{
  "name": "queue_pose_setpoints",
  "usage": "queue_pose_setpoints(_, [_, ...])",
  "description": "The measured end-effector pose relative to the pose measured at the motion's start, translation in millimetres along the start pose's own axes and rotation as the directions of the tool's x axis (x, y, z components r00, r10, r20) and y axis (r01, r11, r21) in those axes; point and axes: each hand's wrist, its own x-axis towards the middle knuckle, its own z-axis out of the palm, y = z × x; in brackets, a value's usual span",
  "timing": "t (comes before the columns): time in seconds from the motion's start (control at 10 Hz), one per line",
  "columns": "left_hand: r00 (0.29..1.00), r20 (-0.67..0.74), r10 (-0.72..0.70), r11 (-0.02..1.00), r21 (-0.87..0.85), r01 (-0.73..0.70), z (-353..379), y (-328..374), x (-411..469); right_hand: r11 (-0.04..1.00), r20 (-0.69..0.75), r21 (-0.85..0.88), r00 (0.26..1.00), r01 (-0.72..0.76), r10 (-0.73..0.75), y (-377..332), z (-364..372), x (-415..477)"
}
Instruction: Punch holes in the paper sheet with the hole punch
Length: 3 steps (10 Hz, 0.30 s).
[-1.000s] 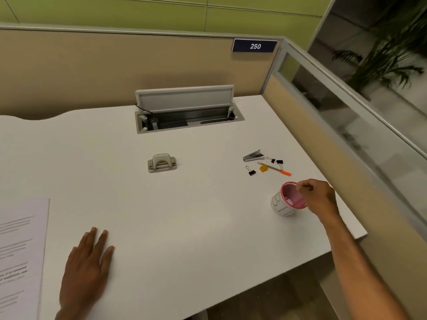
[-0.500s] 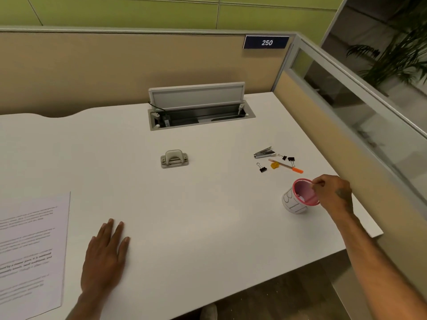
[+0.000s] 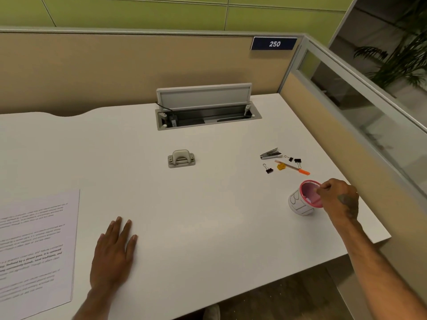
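A grey hole punch sits on the white desk near its middle, untouched. A printed paper sheet lies flat at the near left, partly cut off by the frame edge. My left hand rests flat on the desk just right of the sheet, fingers together, holding nothing. My right hand is at the right side, its fingers pinched on the rim of a pink mesh cup that is tilted toward the left.
A stapler remover, three black binder clips, an orange pen and a small yellow piece lie behind the cup. An open cable tray is set in the desk's far part. Partition walls bound the back and right.
The view has shifted left, so more of the paper sheet shows. Both hands stay about where they were; the right hand still holds the tilted cup.
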Motion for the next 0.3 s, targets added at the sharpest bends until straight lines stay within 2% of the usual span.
queue_pose_setpoints(0.2, [1.000, 0.014, -0.003, 1.000, 0.013, 0.003, -6, 0, -1, 0.997, -0.043, 0.006, 0.996, 0.073, -0.072, -10, 3, -19])
queue_pose_setpoints(0.3, [1.000, 0.021, 0.000, 1.000, 0.003, 0.000, -3, 6, 0, 0.996, -0.075, 0.089, 0.997, 0.008, -0.001, -20, 2, -37])
